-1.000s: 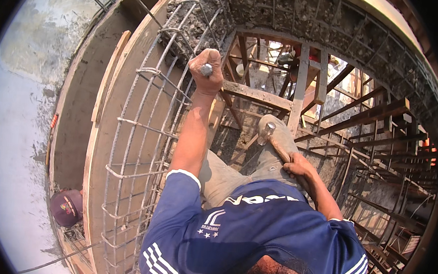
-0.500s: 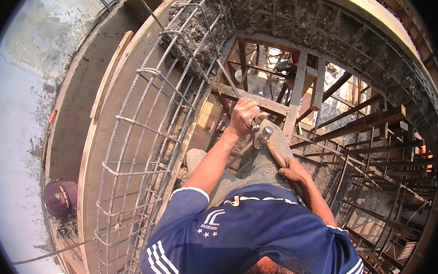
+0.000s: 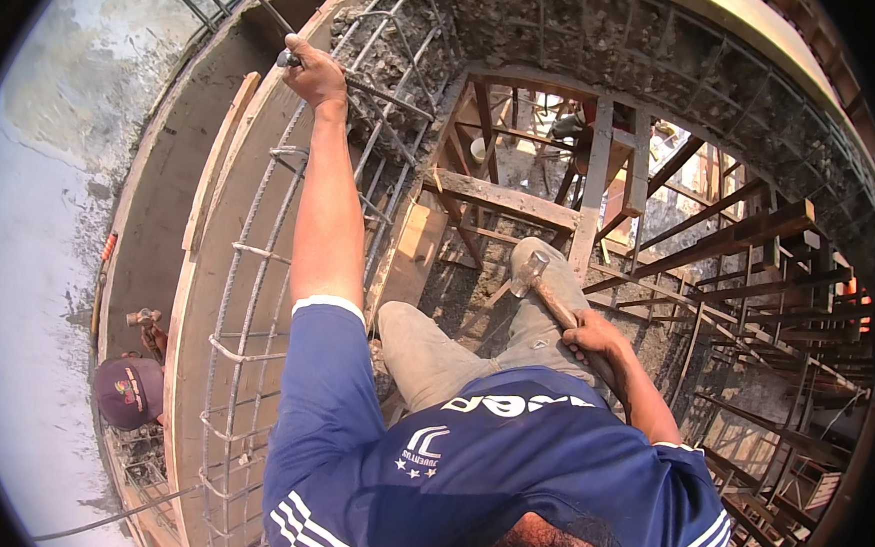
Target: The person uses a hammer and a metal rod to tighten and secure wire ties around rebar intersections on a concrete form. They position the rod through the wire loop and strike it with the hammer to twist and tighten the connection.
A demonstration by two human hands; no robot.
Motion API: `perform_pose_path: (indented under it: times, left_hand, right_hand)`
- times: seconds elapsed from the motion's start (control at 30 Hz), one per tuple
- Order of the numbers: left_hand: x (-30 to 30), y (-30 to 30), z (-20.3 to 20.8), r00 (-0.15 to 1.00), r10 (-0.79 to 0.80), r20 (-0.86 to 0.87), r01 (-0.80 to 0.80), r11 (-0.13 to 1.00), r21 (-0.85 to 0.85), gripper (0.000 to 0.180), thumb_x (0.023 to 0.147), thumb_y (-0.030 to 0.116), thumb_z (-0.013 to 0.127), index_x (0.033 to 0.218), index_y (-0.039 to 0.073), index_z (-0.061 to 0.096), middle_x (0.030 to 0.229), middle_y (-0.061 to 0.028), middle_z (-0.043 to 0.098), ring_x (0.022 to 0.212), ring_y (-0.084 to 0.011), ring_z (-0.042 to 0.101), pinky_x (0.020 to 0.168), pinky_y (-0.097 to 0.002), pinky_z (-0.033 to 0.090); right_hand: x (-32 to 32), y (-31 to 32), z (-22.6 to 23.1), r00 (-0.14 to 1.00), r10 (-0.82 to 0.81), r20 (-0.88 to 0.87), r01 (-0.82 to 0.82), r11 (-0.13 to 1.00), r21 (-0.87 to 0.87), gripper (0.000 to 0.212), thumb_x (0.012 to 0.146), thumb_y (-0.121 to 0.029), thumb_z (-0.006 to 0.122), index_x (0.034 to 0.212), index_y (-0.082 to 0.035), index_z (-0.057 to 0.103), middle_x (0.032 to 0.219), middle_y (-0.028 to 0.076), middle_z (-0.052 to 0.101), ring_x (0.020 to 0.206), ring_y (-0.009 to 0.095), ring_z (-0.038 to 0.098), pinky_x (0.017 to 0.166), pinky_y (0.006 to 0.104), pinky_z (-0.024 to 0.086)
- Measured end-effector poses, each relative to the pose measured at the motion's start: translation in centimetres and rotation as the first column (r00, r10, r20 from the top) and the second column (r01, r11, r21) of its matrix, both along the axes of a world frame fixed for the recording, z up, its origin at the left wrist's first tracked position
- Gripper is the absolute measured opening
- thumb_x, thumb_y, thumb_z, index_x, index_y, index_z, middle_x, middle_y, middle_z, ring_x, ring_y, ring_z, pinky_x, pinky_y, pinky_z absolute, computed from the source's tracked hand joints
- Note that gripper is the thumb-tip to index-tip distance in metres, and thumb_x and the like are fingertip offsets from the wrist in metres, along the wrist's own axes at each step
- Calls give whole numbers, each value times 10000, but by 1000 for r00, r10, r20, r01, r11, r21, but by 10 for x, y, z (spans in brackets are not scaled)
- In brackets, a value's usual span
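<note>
My left hand (image 3: 316,74) is raised over the top of the rebar cage, its fingers closed round a long steel chisel (image 3: 388,98). The chisel's round struck end pokes out on the left of the fist, and its shank runs right toward the broken concrete (image 3: 381,44). Low in front of my body, my right hand (image 3: 594,335) grips the wooden handle of a hammer (image 3: 556,303). The metal hammer head lies over my trousered knee. Beside my left arm stands the rebar cage (image 3: 237,357), its long bars tied with bent stirrups.
Wooden formwork boards (image 3: 191,289) flank the cage on the left. Behind them, a co-worker in a dark cap (image 3: 130,392) holds a hammer (image 3: 144,317). Ahead, a timber frame (image 3: 507,200) borders a drop to a lower level. Timber props (image 3: 730,241) crowd the right.
My left hand has swung up and left from near my knee to the cage top, carrying the chisel. My right hand and hammer have hardly moved. The co-worker's hammer has come into sight.
</note>
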State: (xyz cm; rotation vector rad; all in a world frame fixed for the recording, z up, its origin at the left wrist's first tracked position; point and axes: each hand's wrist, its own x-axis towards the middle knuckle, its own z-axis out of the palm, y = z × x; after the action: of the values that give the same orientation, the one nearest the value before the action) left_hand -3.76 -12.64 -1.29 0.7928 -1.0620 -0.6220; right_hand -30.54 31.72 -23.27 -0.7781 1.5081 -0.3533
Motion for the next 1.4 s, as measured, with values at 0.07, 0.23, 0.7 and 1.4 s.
perform_pose_path:
  times: [0.07,0.23,0.7,1.4]
  left_hand:
    - [0,19,-6,992,-118,42,120,992,-44,620,1007,514,554,551,117,417,470,10,430,409,-113,423,407,-311,387]
    - [-31,139,-92,680,-443,584,555,832,-14,593,1025,409,566,599,35,392,544,-12,372,489,-171,366,508,-341,289]
    - [16,141,-98,938,-292,184,328,923,-204,568,1061,401,497,616,90,331,557,12,330,515,-107,315,498,-292,251]
    - [27,66,-61,957,-164,-240,155,986,-58,622,1038,543,464,596,157,256,531,38,284,475,-95,296,475,-276,301]
  right_hand:
    - [0,-5,1,1000,4,25,-5,999,45,195,788,-75,645,952,21,603,646,64,599,491,161,582,449,324,471]
    - [-3,-7,-1,998,-7,61,3,998,70,184,781,-69,652,930,24,601,654,77,605,489,169,585,449,323,473]
    - [3,-6,-3,999,28,25,-28,1000,-5,140,769,-68,662,862,14,597,624,66,598,478,166,582,437,327,468]
    - [-12,-15,-18,977,0,212,-27,992,125,115,803,-71,640,868,1,579,612,56,576,438,152,557,382,324,481]
